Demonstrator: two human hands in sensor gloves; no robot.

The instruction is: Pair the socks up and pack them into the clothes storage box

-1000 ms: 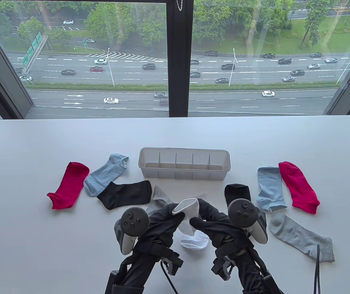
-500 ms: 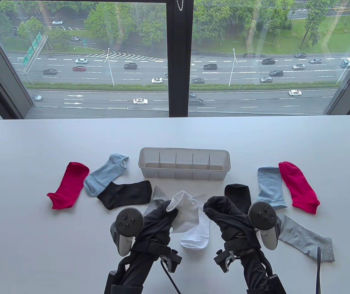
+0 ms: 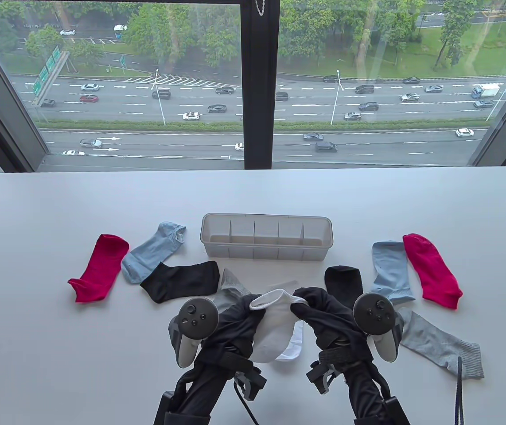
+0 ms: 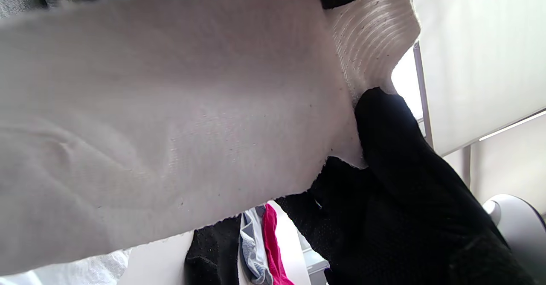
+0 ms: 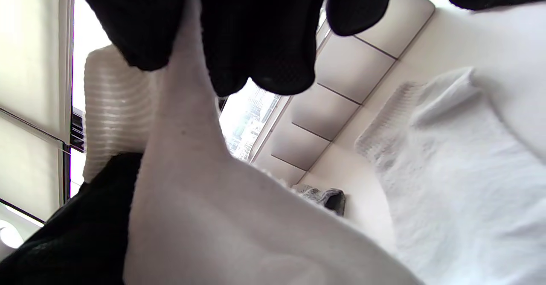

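Our left hand (image 3: 235, 321) pinches one end of the white sock (image 3: 270, 327) at its cuff, and our right hand (image 3: 319, 314) pinches the other end, so the sock hangs stretched between our two grips. The second white sock (image 3: 295, 343) lies on the table just beneath the grip. To pair them well, we should keep the cuff taut and lower it squarely over its mate, edges aligned, before carrying both to the storage box (image 3: 266, 236) beyond our hands.
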